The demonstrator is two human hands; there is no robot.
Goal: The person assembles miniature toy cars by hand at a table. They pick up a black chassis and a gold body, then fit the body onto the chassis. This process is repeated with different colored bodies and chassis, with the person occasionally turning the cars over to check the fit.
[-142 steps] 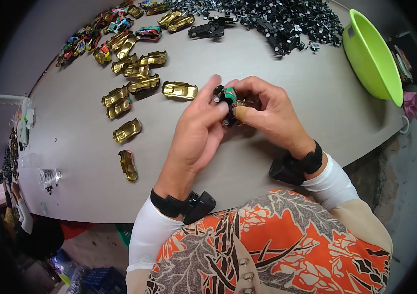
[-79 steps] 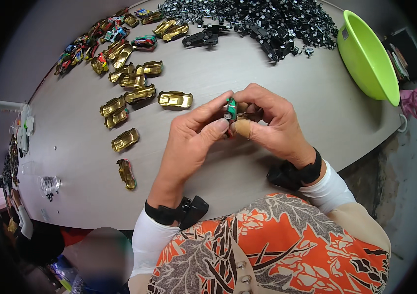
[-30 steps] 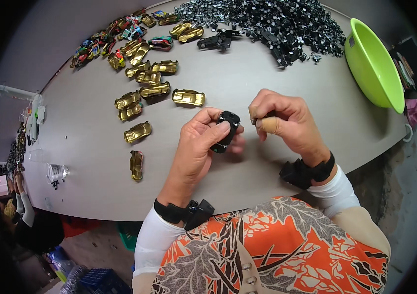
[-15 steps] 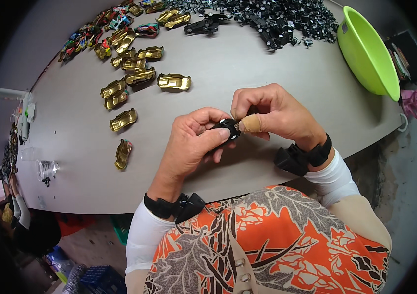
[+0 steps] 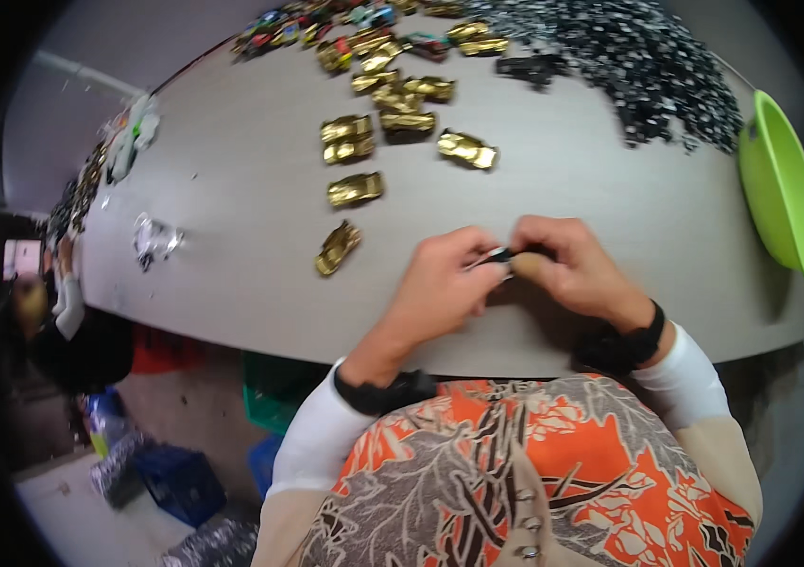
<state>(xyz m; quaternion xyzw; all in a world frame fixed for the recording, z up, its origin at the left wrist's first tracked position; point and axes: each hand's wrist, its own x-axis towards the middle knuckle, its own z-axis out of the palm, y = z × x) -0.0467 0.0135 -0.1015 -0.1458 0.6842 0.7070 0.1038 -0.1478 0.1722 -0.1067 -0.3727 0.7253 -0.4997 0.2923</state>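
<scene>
**Both hands pinch a small dark piece above the table**

The left hand (image 5: 440, 283) and the right hand (image 5: 567, 269) meet fingertip to fingertip over the grey table (image 5: 232, 217). Between them sits a small black part (image 5: 501, 253), mostly hidden; only a dark sliver with a pale edge shows where the thumbs and forefingers come together. The fingers of both hands are curled in and closed on this piece, the left from one end and the right from the other. What kind of piece it is cannot be told.

Just beyond the left fingers, up and to their left, lies a lone gold toy car (image 5: 338, 248), set at an angle. Farther out from the fingertips more gold toy cars (image 5: 355, 189) lie in loose rows, and one gold car (image 5: 466, 149) rests apart, straight ahead of the left knuckles. Well past the right fingers a heap of black parts (image 5: 648, 66) spreads across the far side of the table. Off to the right of the right hand, near the table's edge, stands a green bowl (image 5: 780, 189). Each wrist carries a dark band.
</scene>
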